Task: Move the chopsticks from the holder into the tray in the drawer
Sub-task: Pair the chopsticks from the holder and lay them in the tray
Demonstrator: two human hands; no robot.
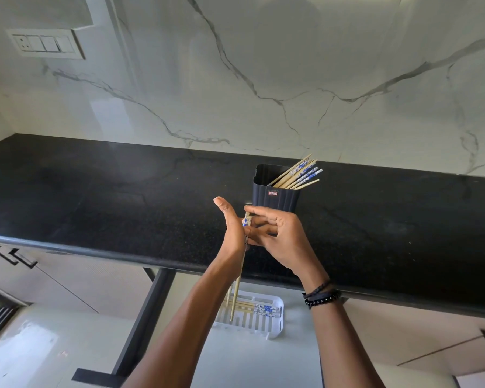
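A dark ribbed holder [275,196] stands on the black countertop [109,197], with several bamboo chopsticks [298,175] with blue-patterned ends leaning out to its right. Just in front of it, my left hand [230,231] and my right hand [277,236] meet around a pair of chopsticks [237,292] that points down over the drawer. Both hands have fingers curled on its patterned top end. Below, a white slotted tray [276,323] lies in the open drawer and holds several chopsticks [261,307].
A white marble backsplash rises behind the counter, with a switch plate [46,43] at upper left. Cabinet fronts with black handles [14,257] sit under the counter at left. The open drawer [252,359] has a pale floor and a black left edge.
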